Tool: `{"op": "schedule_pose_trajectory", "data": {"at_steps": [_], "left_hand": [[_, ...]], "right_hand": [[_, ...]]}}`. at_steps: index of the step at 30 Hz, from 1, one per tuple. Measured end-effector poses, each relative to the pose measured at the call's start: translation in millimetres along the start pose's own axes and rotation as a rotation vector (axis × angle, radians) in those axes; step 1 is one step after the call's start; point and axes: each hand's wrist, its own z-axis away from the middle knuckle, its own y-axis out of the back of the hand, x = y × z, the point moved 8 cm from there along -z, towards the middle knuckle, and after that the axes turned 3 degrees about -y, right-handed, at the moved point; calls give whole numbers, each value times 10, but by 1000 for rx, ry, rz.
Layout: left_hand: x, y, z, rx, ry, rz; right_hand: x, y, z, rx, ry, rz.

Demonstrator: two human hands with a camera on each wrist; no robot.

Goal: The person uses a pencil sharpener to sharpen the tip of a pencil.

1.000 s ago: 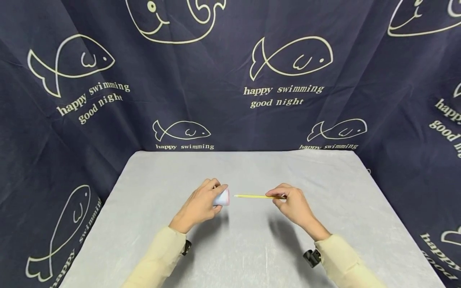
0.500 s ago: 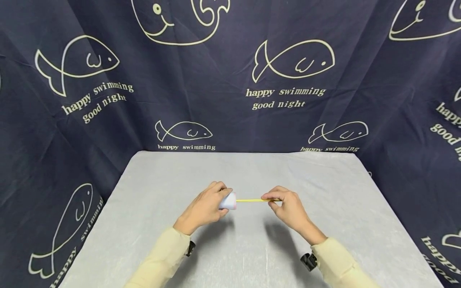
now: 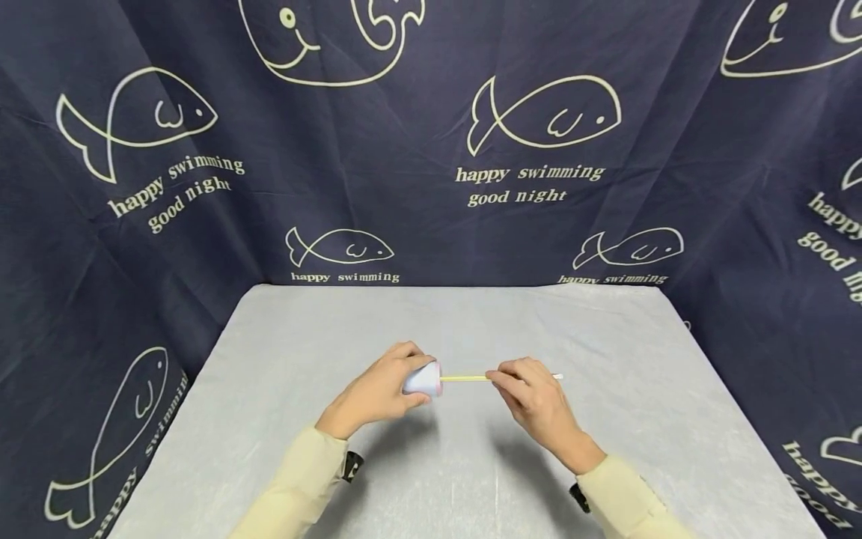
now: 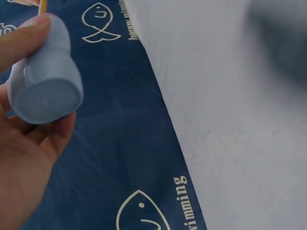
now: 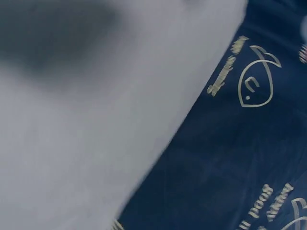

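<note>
My left hand (image 3: pixel 377 387) grips a pale blue pencil sharpener (image 3: pixel 421 379) with a pink end, lying sideways above the table. In the left wrist view its waisted body and flat round base (image 4: pixel 47 100) show between thumb and fingers. A yellow pencil (image 3: pixel 465 378) runs level into the pink end, its tip hidden inside. My right hand (image 3: pixel 535 400) pinches the pencil further back, and the pale rear end sticks out behind the fingers. The right wrist view does not show the right hand.
A light grey cloth covers the table (image 3: pixel 323 322). Dark blue curtains (image 3: pixel 431 150) with fish drawings hang behind it and at both sides. Dark wrist straps (image 3: pixel 352 466) sit at the cream sleeves (image 3: pixel 296 479).
The pencil's tip was apart from the sharpener and has gone into its pink end. My right hand has turned and shifted its hold, so the pencil's rear end now shows.
</note>
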Motion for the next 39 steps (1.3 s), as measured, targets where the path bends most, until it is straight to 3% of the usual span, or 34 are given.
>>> {"op": "schedule_pose_trajectory", "data": {"at_steps": [3, 5, 9, 15, 18, 20, 23, 27, 29, 31, 33, 34, 39], "left_hand": [[21, -25, 13, -45, -14, 39], [32, -32, 19, -61, -22, 39], [60, -13, 17, -52, -34, 60], [81, -62, 46, -57, -29, 59], [69, -91, 75, -35, -27, 16], [81, -99, 89, -4, -59, -53], [149, -103, 109, 59, -160, -238], [231, -168, 147, 133, -283, -472], [227, -206, 171, 165, -302, -486], [183, -222, 187, 186, -286, -450], [115, -205, 191, 196, -237, -384], [74, -186, 187, 193, -203, -341], [-157, -62, 151, 84, 11, -69]], "right_hand": [[-115, 48, 0, 97, 161, 73], [-163, 71, -7, 141, 221, 94], [-217, 79, -14, 171, 273, 86], [-245, -20, 19, 92, 267, 43], [-180, -85, 31, 6, 160, -50], [-104, -148, 42, -74, 42, -161], [48, -273, 81, -207, -185, -330], [240, -440, 182, -414, -483, -469], [302, -497, 237, -493, -593, -498], [327, -526, 252, -527, -635, -488], [305, -518, 223, -502, -560, -413], [274, -497, 196, -467, -482, -348], [16, -280, 143, -159, -24, 61]]}}
